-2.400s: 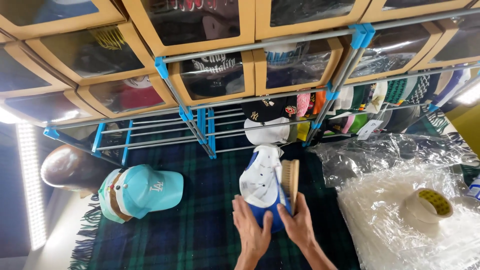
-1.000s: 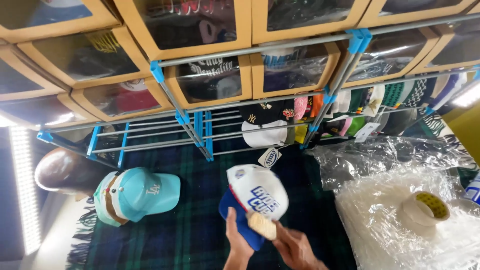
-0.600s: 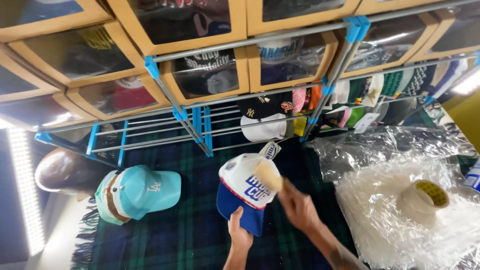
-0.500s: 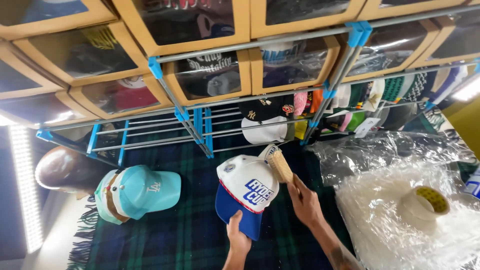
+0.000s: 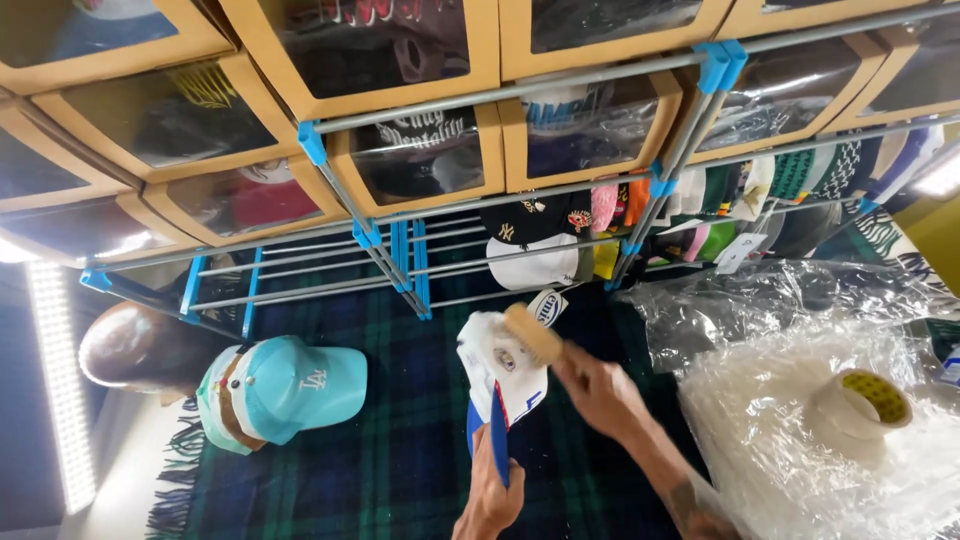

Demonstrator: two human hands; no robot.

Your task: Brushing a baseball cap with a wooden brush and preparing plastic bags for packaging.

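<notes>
While the left hand (image 5: 492,490) pinches the blue brim of a white baseball cap with a blue peak (image 5: 500,375), holding it up on edge over the dark green tartan blanket (image 5: 400,470), the right hand (image 5: 600,392) is closed around a small pale wooden brush (image 5: 533,333) and presses it against the crown of the cap. A white hang tag (image 5: 546,306) dangles from the cap just above the brush.

To the left, a turquoise baseball cap with a white emblem (image 5: 285,388) lies on the blanket, beside a rounded brown mannequin head form (image 5: 135,345). To the right, crumpled clear plastic sheeting (image 5: 790,330) covers the surface, and a roll of pale packing tape (image 5: 855,402) sits on it, well apart from both hands.

Behind the cap stands a grey metal rack with blue plastic joints (image 5: 400,255); more caps, among them a black one and a white one (image 5: 535,265), lie on its lower shelf. Tan cardboard boxes with clear windows (image 5: 420,160) fill the shelves above, each with a cap dimly visible inside.
</notes>
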